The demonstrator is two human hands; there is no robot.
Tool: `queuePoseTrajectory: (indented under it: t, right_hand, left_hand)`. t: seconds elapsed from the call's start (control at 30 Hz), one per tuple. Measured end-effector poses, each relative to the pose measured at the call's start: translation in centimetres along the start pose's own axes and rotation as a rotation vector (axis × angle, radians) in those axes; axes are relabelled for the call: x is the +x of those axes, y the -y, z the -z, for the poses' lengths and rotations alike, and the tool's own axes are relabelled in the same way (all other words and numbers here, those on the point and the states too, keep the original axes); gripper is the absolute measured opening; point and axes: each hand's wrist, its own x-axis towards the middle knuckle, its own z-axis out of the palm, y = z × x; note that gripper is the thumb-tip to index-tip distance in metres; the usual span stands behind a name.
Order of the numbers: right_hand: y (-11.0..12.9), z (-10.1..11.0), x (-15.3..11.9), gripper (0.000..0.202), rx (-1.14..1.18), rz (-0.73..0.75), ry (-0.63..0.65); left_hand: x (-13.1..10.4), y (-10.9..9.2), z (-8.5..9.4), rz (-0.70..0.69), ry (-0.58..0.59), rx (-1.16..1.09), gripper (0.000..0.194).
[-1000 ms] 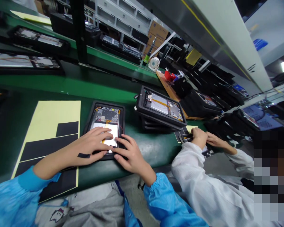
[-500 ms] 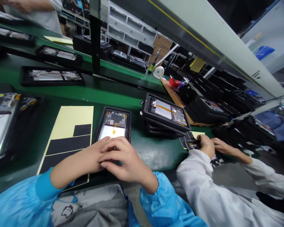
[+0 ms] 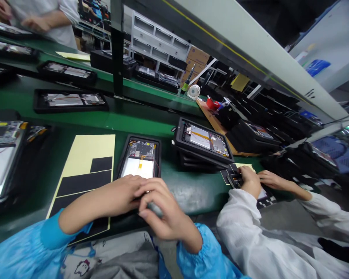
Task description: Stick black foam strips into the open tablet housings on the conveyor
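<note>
A black tray (image 3: 158,155) holds an open tablet (image 3: 142,149) with a circuit board, a white battery and orange tape. Over the tray's near end lies my left hand (image 3: 129,192), its fingertips hidden behind the other hand. My right hand (image 3: 163,209) is curled at the same end, fingers bent together and touching or nearly touching the left; what they grip, if anything, is hidden. Left of the tray is a yellow sheet (image 3: 90,147) with black adhesive pieces (image 3: 85,182).
Stacked trays (image 3: 203,145) stand right of the tablet. A co-worker's hands (image 3: 250,180) work on another device at the right. More trays (image 3: 71,101) lie at the back left; a large open device (image 3: 0,162) is at the left edge.
My right hand has shifted slightly right and down, its fingers more curled. My left hand stays over the tray's near end. The whole view has shifted a little.
</note>
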Motion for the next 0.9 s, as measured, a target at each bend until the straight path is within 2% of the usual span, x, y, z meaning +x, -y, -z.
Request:
queuePoseTrajectory:
  t: [0.07,0.17,0.23,0.33,0.4,0.57,0.67,0.8,0.9]
  right_hand:
    - [-0.4,0.6,-2.0,0.012,0.041,-0.078,-0.183]
    - [-2.3,0.7,-4.9,0.015,0.049,-0.227,-0.506]
    - [-3.7,0.1,-6.0,0.013,0.047,-0.319,-0.597]
    - [-5.3,-1.2,-6.2,0.009,0.025,-0.389,-0.564]
    - [-5.9,-1.8,-5.7,0.006,-0.003,-0.384,-0.505]
    - [-6.8,-2.3,-5.0,0.011,-0.076,-0.367,-0.309]
    - [-6.9,-2.4,-5.1,0.011,-0.143,-0.387,-0.188]
    - [-6.8,-2.3,-5.0,0.013,-0.219,-0.407,-0.092]
    - [-6.7,-2.1,-5.0,0.014,-0.217,-0.438,-0.084]
  left_hand:
    - [0.6,0.7,0.4,0.036,0.016,0.003,0.018]
    - [2.4,2.5,0.5,0.048,-0.066,0.112,0.028]
    - [4.1,3.8,0.2,0.015,-0.108,0.138,0.035]
    - [6.7,5.7,0.0,-0.070,-0.020,0.024,0.036]
    - [7.9,7.1,0.1,-0.075,0.036,-0.066,0.033]
    - [9.2,10.5,0.6,-0.022,0.019,-0.126,0.038]
    - [9.9,12.1,0.7,0.010,0.033,-0.133,0.033]
    - [10.8,12.6,1.4,0.047,0.068,-0.120,0.018]
    - [10.2,10.8,2.8,0.065,0.079,-0.041,0.014]
